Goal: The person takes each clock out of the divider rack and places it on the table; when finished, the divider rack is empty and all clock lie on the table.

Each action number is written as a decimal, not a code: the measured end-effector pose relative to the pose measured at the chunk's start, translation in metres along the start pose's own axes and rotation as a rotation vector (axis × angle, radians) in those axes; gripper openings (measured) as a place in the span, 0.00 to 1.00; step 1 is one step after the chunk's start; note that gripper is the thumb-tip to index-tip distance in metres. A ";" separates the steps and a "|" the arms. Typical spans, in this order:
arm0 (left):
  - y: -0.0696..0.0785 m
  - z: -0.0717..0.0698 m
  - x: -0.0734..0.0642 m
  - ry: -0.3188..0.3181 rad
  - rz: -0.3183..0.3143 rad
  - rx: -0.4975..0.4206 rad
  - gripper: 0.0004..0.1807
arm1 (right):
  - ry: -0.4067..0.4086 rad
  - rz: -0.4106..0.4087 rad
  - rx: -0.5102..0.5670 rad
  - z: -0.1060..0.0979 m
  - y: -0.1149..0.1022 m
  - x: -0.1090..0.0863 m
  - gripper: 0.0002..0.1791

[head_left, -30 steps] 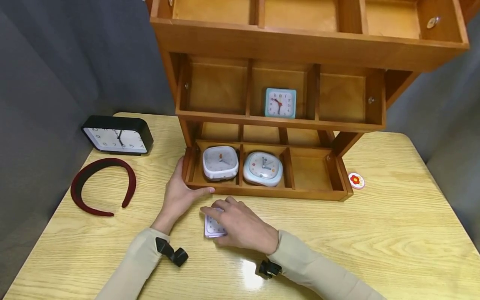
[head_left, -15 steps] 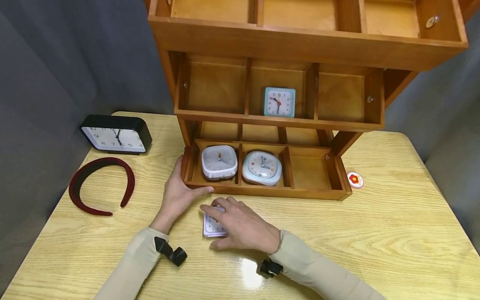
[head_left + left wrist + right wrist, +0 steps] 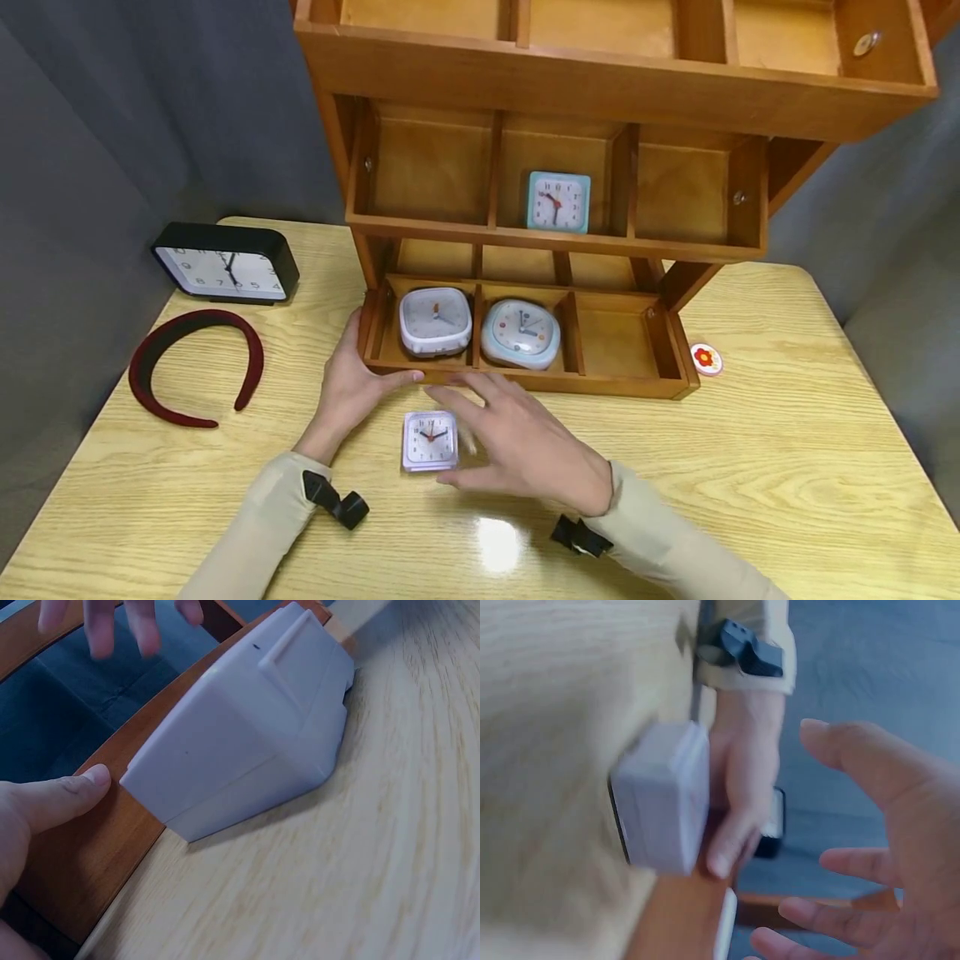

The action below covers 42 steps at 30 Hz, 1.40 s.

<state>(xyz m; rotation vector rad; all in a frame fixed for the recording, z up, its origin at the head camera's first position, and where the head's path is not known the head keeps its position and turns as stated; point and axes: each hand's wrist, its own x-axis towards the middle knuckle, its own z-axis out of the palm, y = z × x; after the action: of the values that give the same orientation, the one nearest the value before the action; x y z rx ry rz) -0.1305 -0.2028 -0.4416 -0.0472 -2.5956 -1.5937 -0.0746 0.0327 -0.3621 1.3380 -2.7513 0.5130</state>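
A small square lilac alarm clock (image 3: 430, 442) lies face up on the table in front of the wooden cabinet. Just to its right hovers my right hand (image 3: 525, 442), fingers and thumb spread, holding nothing. In the left wrist view the clock's pale side (image 3: 240, 735) shows close up. My left hand (image 3: 351, 387) rests against the front left corner of the bottom drawer (image 3: 540, 383), its thumb straight along the front and its fingers along the outer side. Inside that drawer sit a white alarm clock (image 3: 436, 322) and a pale blue-rimmed clock (image 3: 521, 334), in the left and middle compartments.
Higher up, the middle drawer (image 3: 420, 227) holds a teal square clock (image 3: 558, 202). The top drawer (image 3: 615, 83) juts out over it. At the left are a black desk clock (image 3: 227, 262) and a dark red headband (image 3: 197, 367). A flower badge (image 3: 707, 359) lies right of the cabinet.
My right hand has let go of the lilac clock and drawn back to the right, uncovering its face. The left hand stays at the drawer corner.
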 end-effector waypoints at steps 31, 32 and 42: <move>0.000 -0.001 0.000 -0.010 -0.014 -0.015 0.64 | 0.178 0.252 0.111 -0.044 0.091 -0.038 0.47; 0.000 -0.001 0.000 -0.011 -0.012 -0.013 0.65 | 0.181 0.254 0.113 -0.044 0.093 -0.035 0.48; 0.001 -0.001 -0.001 -0.003 -0.005 -0.019 0.64 | 0.122 0.325 0.141 -0.039 0.107 -0.008 0.47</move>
<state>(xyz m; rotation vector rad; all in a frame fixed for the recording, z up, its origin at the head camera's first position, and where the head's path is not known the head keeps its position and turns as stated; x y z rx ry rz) -0.1296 -0.2033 -0.4402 -0.0442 -2.5847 -1.6217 -0.1560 0.1120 -0.3566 0.8445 -2.8857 0.7902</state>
